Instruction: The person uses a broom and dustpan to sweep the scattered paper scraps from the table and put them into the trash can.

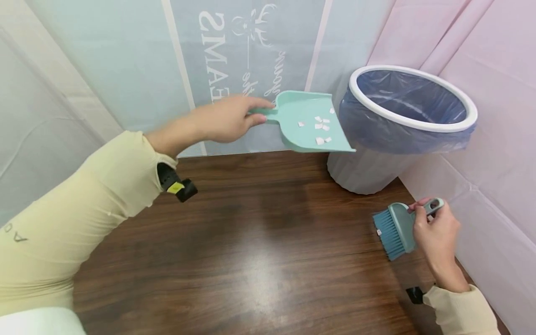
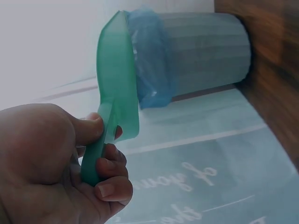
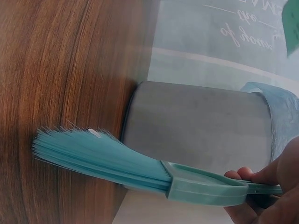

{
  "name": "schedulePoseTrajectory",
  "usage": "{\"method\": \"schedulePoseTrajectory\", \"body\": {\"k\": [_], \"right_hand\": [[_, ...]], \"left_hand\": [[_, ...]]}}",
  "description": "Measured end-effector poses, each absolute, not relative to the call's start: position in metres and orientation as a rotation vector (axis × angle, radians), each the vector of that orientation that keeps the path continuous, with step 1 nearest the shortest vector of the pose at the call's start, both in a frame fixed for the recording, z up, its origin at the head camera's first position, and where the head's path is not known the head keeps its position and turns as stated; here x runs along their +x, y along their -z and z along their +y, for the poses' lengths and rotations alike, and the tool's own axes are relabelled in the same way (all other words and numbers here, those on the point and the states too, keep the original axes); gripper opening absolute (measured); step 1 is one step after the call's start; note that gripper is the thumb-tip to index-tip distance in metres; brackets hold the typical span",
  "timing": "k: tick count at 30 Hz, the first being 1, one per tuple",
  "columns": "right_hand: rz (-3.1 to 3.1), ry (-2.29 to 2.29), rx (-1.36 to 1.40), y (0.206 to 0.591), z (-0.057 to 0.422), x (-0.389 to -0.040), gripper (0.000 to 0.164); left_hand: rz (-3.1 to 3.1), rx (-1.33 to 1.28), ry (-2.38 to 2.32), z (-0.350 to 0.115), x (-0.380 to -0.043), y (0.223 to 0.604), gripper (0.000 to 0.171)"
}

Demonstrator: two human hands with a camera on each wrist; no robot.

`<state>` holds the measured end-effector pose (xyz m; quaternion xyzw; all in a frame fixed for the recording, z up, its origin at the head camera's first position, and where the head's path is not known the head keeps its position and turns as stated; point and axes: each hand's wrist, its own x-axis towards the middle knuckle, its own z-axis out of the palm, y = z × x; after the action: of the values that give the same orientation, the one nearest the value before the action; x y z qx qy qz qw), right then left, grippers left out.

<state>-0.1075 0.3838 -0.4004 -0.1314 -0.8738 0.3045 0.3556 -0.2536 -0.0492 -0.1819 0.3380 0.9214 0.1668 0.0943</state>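
Note:
My left hand [image 1: 228,118] grips the handle of a mint-green dustpan [image 1: 299,109], raised above the tabletop with its wide lip towards the bin. Several small white paper scraps [image 1: 319,126] lie in the pan. In the left wrist view the fingers [image 2: 112,168] curl round the dustpan's handle. At the lower right, my right hand [image 1: 437,232] holds a small hand brush [image 1: 404,225] by its handle. One white scrap [image 1: 378,232] clings to the blue bristles [image 3: 98,151], which point down at the dark wood in the right wrist view.
A grey bin [image 1: 364,167] with a white rim [image 1: 418,122] and a blue plastic liner [image 1: 377,135] stands at the back right, beside the dustpan's lip. Pale printed cloth [image 1: 251,56] hangs behind, and a pinkish-white wall [image 1: 498,139] rises on the right. Dark wood [image 1: 251,232] lies below.

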Motion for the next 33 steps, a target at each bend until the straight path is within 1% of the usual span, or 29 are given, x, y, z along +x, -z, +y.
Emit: {"method": "schedulePoseTrajectory", "body": {"k": [6, 12, 24, 33], "right_hand": [[-2.268, -0.777, -0.344, 0.399, 0.384, -0.107, 0.008], [-2.283, -0.771, -0.343, 0.397, 0.386, -0.108, 0.010], [-2.305, -0.740, -0.342, 0.397, 0.387, -0.109, 0.010], [-2.312, -0.734, -0.345, 0.395, 0.390, -0.107, 0.011]], "left_hand": [[2.736, 1.018, -0.501, -0.033, -0.263, 0.152, 0.047], [2.787, 1.046, -0.487, -0.011, -0.279, 0.131, 0.044], [2.924, 1.048, -0.184, 0.042, -0.306, 0.112, 0.046], [3.045, 1.034, -0.123, 0.081, -0.301, 0.108, 0.041]]}}
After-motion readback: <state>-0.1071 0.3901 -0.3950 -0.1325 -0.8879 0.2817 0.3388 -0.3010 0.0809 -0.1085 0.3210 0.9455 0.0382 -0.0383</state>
